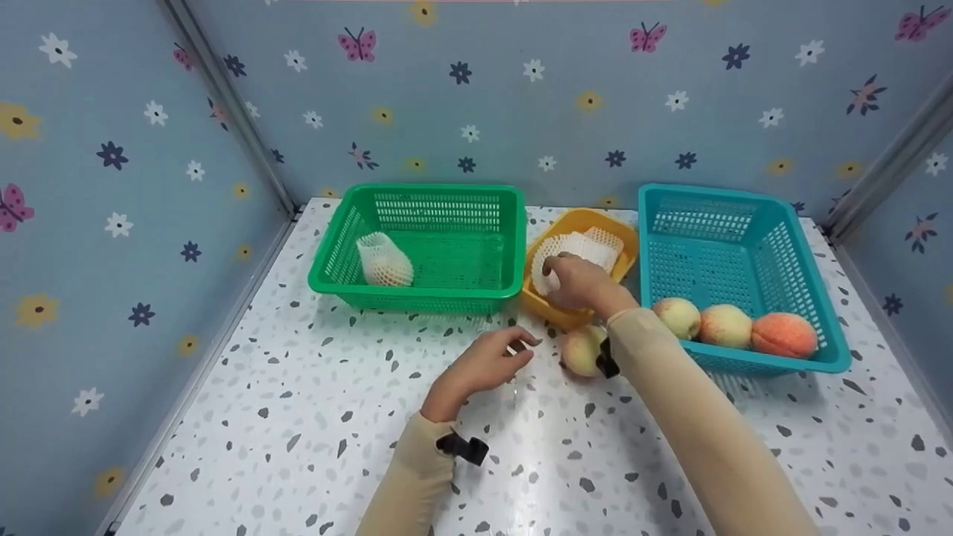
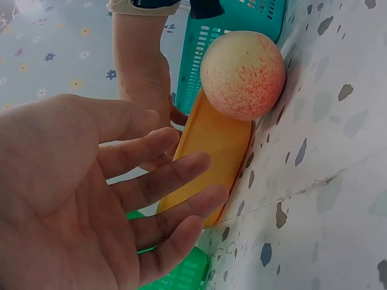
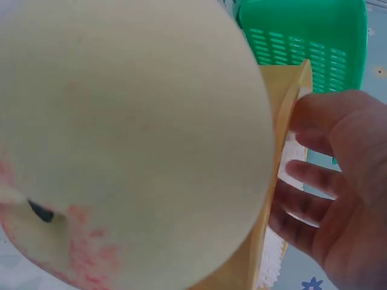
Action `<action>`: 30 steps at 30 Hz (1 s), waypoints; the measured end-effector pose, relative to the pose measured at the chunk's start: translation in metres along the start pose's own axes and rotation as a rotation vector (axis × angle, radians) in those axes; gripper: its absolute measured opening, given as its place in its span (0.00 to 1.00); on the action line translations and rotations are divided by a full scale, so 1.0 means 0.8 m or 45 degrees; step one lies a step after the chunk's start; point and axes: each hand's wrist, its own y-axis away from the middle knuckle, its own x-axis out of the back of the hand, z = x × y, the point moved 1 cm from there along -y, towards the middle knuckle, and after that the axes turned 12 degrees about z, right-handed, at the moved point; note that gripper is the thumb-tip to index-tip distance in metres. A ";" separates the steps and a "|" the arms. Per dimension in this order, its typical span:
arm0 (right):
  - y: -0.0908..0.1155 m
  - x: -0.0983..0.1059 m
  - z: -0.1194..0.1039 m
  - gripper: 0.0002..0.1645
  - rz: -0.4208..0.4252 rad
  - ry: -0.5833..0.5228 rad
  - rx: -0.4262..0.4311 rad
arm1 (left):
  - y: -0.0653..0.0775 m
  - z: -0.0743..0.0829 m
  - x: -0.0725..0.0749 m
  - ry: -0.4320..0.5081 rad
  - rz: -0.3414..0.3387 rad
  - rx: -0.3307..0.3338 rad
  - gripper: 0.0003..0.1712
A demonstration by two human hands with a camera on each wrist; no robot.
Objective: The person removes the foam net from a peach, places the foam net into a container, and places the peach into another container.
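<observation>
My right hand reaches into a small yellow basket in the head view. White foam fruit nets lie in it, right at the fingers. In the right wrist view the fingers are loosely bent and spread at the nets; no firm grip shows. A peach rests on the table against the yellow basket's near side, partly behind the right wrist. It looms large as a pale peach in the right wrist view. My left hand hovers left of that peach, its fingers relaxed and spread, holding nothing.
At the left stands a green basket with a net-wrapped peach inside. A blue basket at the right holds a pale peach, another peach and a redder peach. A patterned wall rises behind the baskets.
</observation>
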 end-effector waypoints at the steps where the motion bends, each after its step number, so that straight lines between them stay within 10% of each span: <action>1: 0.000 0.000 0.001 0.25 -0.030 -0.004 -0.015 | 0.000 0.000 0.001 0.007 -0.006 0.004 0.12; 11: -0.002 -0.002 0.008 0.26 -0.201 -0.098 -0.132 | -0.004 0.001 0.003 -0.012 -0.030 0.002 0.12; 30: -0.008 -0.028 0.022 0.24 -0.103 -0.098 -0.093 | -0.004 -0.005 -0.004 -0.043 -0.075 -0.001 0.15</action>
